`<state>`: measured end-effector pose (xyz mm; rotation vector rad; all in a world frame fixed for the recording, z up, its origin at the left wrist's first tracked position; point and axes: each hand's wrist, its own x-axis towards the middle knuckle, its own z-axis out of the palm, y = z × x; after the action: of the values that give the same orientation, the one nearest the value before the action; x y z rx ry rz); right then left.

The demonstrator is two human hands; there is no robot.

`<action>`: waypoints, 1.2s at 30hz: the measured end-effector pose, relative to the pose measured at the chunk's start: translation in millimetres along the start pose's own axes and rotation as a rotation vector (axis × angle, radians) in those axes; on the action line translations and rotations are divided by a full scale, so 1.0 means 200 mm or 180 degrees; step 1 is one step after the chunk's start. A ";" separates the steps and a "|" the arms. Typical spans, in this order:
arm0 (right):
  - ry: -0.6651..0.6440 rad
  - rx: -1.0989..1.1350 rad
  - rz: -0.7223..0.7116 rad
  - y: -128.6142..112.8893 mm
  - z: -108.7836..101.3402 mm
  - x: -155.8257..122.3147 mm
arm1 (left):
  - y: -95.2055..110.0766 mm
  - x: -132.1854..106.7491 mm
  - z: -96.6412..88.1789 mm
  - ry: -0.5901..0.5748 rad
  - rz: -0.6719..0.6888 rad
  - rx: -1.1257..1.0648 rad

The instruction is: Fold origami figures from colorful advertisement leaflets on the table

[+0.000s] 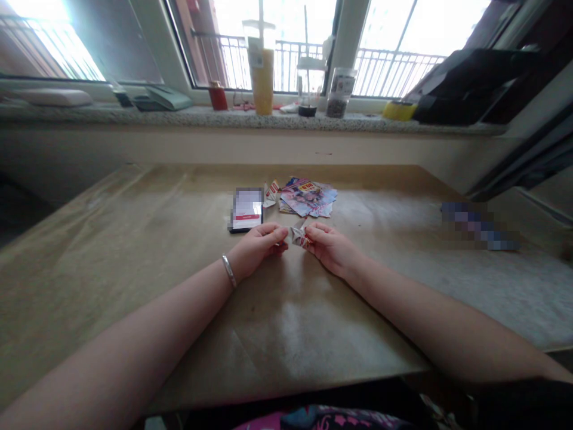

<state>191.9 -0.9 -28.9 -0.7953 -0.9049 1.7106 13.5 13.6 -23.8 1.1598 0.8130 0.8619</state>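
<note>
My right hand (pixel 330 245) pinches a small folded paper piece (pixel 299 235), white with red and yellow print, above the middle of the table. Just to its left is my left hand (pixel 264 243), with thumb and fingers pressed together close to the paper's edge. Whether those fingertips grip a corner of it is too small to tell. Beyond my hands lies a pile of colourful printed paper sheets (pixel 308 198). Beside the pile stands another folded paper piece (pixel 271 194), also white with red print. A phone (pixel 247 210) with a lit screen lies behind my left hand.
The table (pixel 179 251) has a glossy tan cover. A blurred bluish item (pixel 477 226) lies at its right. Along the stone windowsill (pixel 201 118) stand a tall yellow-filled container (pixel 262 77), a red bottle (pixel 218 95), jars (pixel 339 92), yellow tape (pixel 399 110) and a black bag (pixel 461 86).
</note>
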 end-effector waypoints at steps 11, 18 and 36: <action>-0.0213 0.0122 0.0061 0.00 0.00 0.01 | 0.00 0.00 0.01 -0.0043 0.0024 0.0035; -0.0319 0.0263 0.0117 0.00 0.00 0.01 | 0.01 0.00 0.01 -0.0056 0.0062 0.0084; -0.0474 0.0319 0.0369 0.00 -0.03 0.02 | 0.02 0.00 -0.01 -0.0104 0.0014 -0.0215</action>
<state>196.2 5.0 -31.8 -0.6717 -0.8793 1.9217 11.0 15.4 -20.0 1.1140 0.7496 0.8657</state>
